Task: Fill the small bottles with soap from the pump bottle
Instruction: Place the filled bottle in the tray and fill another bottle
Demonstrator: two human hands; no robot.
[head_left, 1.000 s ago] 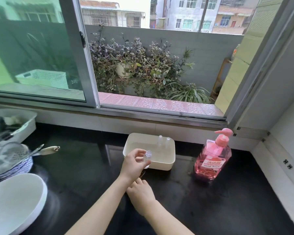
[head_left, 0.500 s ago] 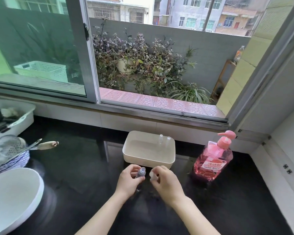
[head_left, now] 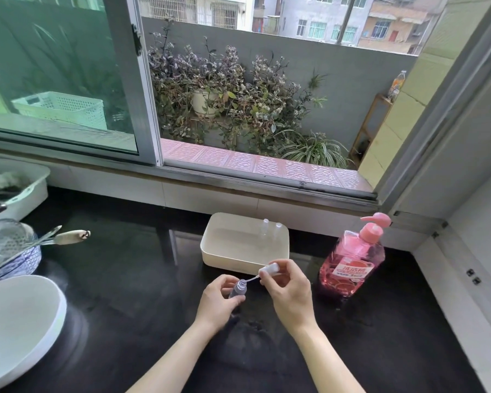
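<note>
Above the dark worktop (head_left: 119,279), just in front of the white tray (head_left: 210,251), my left hand (head_left: 219,303) grips the small bottle (head_left: 238,290) while my right hand (head_left: 291,292) pinches its white cap (head_left: 270,269), thin tube reaching toward the neck, with the pink pump bottle (head_left: 352,265) standing to the right.

One head-worn wide-angle camera looks forward and down over the glossy black countertop (head_left: 125,293) toward the far aluminium-framed window (head_left: 145,95); left hand (head_left: 219,303) and right hand (head_left: 291,292) sit near, lower centre.

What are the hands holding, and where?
The left hand grips the small bottle around its body; the right hand pinches its white cap, off the bottle.
</note>
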